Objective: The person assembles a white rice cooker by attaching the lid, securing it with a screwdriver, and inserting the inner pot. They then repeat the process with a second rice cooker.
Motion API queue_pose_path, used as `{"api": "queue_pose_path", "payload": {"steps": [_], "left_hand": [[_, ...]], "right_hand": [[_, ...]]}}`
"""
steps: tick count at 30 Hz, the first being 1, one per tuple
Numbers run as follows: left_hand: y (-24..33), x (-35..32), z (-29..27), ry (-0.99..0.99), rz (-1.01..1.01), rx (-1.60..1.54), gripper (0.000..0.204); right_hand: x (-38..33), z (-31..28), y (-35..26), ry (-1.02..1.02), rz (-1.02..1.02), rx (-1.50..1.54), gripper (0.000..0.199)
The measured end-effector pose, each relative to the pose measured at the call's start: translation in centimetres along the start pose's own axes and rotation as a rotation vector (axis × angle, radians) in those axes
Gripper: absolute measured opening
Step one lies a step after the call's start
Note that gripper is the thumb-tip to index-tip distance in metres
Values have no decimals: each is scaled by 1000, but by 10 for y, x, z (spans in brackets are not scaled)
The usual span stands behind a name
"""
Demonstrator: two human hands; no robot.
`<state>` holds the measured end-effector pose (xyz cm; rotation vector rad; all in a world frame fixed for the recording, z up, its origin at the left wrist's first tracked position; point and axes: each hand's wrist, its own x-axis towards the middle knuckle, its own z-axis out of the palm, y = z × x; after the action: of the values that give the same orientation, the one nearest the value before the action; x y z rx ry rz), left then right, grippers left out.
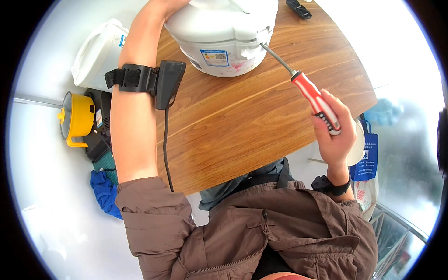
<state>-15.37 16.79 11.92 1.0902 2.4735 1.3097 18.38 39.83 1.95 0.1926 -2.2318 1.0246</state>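
A white rounded appliance, which looks like a rice cooker (196,28), stands at the far side of the wooden table (233,121). It has a blue-edged label and a faint pink flower print. My right hand (337,133) is closed round the red and white handle of a screwdriver (310,91). The metal shaft points up and left, its tip at a white latch or hinge piece (262,39) on the appliance's right side. My left hand (175,5) reaches to the appliance's upper left, cut off by the top edge; its fingers do not show.
A small black object (298,9) lies at the table's far right. To the left are a white lidded bucket-like container (100,56), a yellow pot (79,119) on a black box, and a blue cloth (105,191). A blue bag (366,156) hangs beyond my right hand.
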Motion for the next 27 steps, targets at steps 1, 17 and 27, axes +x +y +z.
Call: {"api": "queue_pose_path", "payload": {"steps": [1,17,27], "left_hand": [[0,0,0,-2,-4,-8,47],[5,0,0,8,-12,29,48],[2,2,-2,5,4,93,46]], "right_hand": [[0,-4,-4,-31,13,-17,52],[19,1,-18,71,-211,-246,53],[14,-10,-20,6,481,215,28]]}}
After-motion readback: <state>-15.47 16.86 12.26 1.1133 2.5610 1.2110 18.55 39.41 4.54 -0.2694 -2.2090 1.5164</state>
